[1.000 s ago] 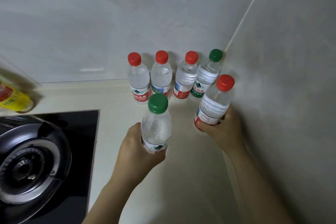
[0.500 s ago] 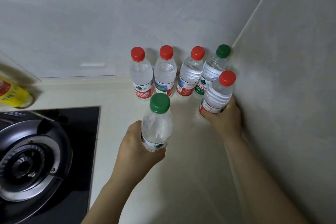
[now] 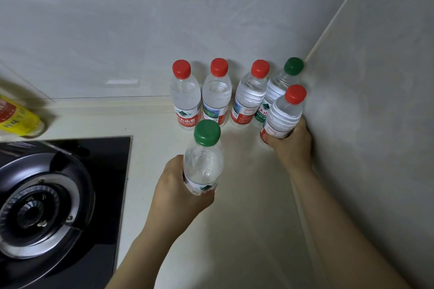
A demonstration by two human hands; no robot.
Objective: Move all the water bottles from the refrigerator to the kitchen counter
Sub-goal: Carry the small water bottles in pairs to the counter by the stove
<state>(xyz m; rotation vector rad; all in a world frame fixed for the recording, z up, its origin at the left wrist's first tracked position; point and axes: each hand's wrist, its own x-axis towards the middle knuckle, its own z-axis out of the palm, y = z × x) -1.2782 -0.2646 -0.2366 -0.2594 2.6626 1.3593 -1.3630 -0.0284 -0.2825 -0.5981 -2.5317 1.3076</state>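
Four water bottles (image 3: 216, 96) stand upright in a row against the back wall (image 3: 164, 19) on the pale counter (image 3: 249, 223). Three have red caps, and the rightmost has a green cap and sits tucked into the corner. The left hand (image 3: 178, 192) grips a fifth bottle (image 3: 203, 164), green-capped, with its fingers curled round the label at the lower half. This bottle is upright in front of the row and apart from it. The fingers hide its base, so contact with the counter cannot be told. The right hand (image 3: 293, 145) wraps round the bottom of a sixth bottle (image 3: 283, 115), red-capped, which sits just in front of the row's green-capped one and close to the side wall (image 3: 375, 124). A gas stove (image 3: 47, 195) lies at the left, with a yellow-labelled container (image 3: 18, 117) behind it.
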